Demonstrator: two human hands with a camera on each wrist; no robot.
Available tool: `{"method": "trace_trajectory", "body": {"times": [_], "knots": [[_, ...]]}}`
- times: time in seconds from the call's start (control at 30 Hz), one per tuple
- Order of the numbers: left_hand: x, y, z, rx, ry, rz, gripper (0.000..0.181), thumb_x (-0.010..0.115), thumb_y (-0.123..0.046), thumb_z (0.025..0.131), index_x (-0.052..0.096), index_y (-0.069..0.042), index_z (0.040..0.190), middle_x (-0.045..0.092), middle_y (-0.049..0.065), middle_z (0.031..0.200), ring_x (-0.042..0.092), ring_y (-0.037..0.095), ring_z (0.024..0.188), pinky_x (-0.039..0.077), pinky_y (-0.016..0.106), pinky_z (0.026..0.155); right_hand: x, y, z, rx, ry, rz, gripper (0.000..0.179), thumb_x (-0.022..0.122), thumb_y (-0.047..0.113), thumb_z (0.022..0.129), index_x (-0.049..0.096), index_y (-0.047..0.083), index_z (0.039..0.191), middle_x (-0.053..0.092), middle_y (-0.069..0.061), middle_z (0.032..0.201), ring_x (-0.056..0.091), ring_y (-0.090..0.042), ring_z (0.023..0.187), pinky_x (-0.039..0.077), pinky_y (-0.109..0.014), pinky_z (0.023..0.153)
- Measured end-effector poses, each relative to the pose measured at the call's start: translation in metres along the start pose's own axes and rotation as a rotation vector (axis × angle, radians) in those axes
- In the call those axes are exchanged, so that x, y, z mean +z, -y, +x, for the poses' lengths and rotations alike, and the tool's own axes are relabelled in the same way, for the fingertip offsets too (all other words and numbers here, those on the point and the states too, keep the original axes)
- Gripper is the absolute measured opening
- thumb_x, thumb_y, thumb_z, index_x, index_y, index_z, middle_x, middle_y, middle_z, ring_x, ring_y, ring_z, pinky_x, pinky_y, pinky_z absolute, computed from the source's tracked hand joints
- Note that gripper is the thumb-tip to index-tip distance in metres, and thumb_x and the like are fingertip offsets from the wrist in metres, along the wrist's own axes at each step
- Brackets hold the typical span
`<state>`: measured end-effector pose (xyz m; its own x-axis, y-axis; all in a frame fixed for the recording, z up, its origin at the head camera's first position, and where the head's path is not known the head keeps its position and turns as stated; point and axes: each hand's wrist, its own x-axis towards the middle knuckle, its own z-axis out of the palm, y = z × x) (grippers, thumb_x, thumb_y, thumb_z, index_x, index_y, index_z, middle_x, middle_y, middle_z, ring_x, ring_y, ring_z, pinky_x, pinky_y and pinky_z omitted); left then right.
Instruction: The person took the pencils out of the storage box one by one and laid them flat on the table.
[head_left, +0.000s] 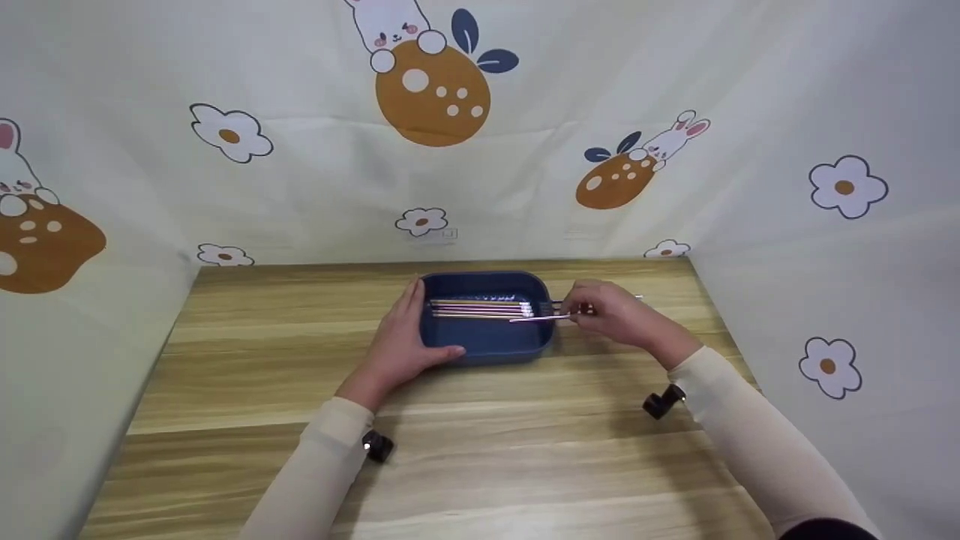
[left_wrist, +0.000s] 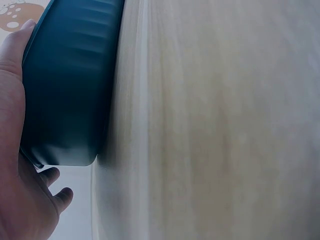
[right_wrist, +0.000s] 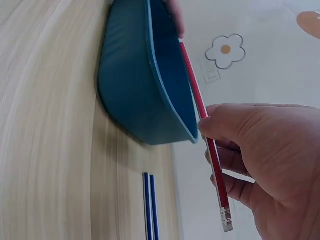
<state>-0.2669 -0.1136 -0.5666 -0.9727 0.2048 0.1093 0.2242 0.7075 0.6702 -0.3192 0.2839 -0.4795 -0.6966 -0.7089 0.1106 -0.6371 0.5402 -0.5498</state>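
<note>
A dark blue box (head_left: 487,358) with low walls stands on the table. Several pencils (head_left: 480,309) lie side by side inside it, pale ends toward the right. My left hand (head_left: 401,334) rests against the box's left end, thumb along the front rim and fingers straight along the side wall. My right hand (right_wrist: 280,155) pinches a red pencil (right_wrist: 193,80) between thumb and fingers. The pencil's eraser end points away from the box; its other end reaches over the right wall. Blue pencil-like sticks (right_wrist: 151,207) lie on the table under my right hand, partly hidden in the head view.
The wood-grain table (head_left: 480,450) ends at a pale cloth backdrop (head_left: 510,180) printed with rabbits and flowers, which also stands along both sides. A small black device (head_left: 379,446) sits at my left wrist, and another (head_left: 664,402) at my right.
</note>
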Motion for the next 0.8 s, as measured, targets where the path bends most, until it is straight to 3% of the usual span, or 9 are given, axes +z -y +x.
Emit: {"method": "trace_trajectory", "body": {"times": [0.4, 0.57, 0.8], "knots": [[0.000, -0.001, 0.001, -0.025, 0.008, 0.001, 0.147, 0.091, -0.074, 0.077, 0.007, -0.008, 0.179, 0.003, 0.009, 0.187, 0.012, 0.036, 0.170, 0.019, 0.057, 0.135, -0.012, -0.015, -0.019, 0.076, -0.015, 0.043, 0.019, 0.074, -0.007, 0.098, 0.082, 0.006, 0.109, 0.076, -0.004, 0.104, 0.066, -0.018, 0.092, 0.056, -0.035, 0.081], [0.001, 0.000, 0.001, -0.024, 0.007, 0.001, 0.146, 0.092, -0.072, 0.078, 0.007, -0.009, 0.179, 0.003, 0.008, 0.187, 0.012, 0.035, 0.170, 0.020, 0.056, 0.135, -0.017, -0.021, -0.025, 0.113, -0.021, 0.027, 0.019, 0.073, -0.006, 0.099, 0.082, 0.008, 0.107, 0.073, -0.002, 0.098, 0.064, -0.017, 0.088, 0.054, -0.031, 0.076], [0.002, 0.001, 0.002, -0.001, -0.003, -0.005, 0.146, 0.093, -0.070, 0.077, 0.008, -0.006, 0.178, 0.005, 0.012, 0.186, 0.015, 0.037, 0.169, 0.022, 0.059, 0.134, -0.025, -0.028, -0.034, 0.156, -0.009, -0.006, 0.016, 0.076, -0.002, 0.102, 0.082, 0.011, 0.108, 0.075, -0.007, 0.102, 0.064, -0.018, 0.090, 0.054, -0.034, 0.079]]}}
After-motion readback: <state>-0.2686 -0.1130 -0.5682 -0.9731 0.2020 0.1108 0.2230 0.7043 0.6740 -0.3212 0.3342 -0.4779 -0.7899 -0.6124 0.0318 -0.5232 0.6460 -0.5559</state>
